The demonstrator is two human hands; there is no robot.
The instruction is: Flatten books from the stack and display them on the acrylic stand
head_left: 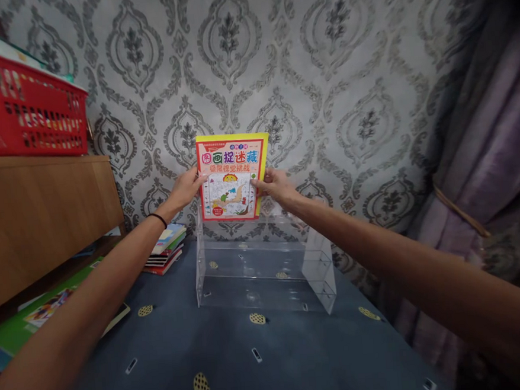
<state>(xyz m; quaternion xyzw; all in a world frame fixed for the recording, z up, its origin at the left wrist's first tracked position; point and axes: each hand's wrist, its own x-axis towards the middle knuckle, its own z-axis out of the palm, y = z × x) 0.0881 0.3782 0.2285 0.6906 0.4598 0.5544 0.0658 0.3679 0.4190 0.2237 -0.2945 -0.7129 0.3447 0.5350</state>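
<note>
Both my hands hold a children's picture book [228, 188] with a red-bordered cover and a yellow edge showing behind it on the right. My left hand [186, 189] pinches its left side, with a dark band around the wrist. On the right side, my right hand [277, 186] grips the cover with the thumb in front. The book is upright at the top rear of a clear acrylic rack [257, 278] with stepped tiers. Whether the book's lower edge rests on the rack I cannot tell.
The rack stands on a dark blue cloth [227, 363]. A stack of books [168, 249] lies left of it, with more books [49, 311] nearer me. At left, a red basket [26, 104] sits on a wooden cabinet [48, 216]. A tied curtain [478, 203] hangs at right.
</note>
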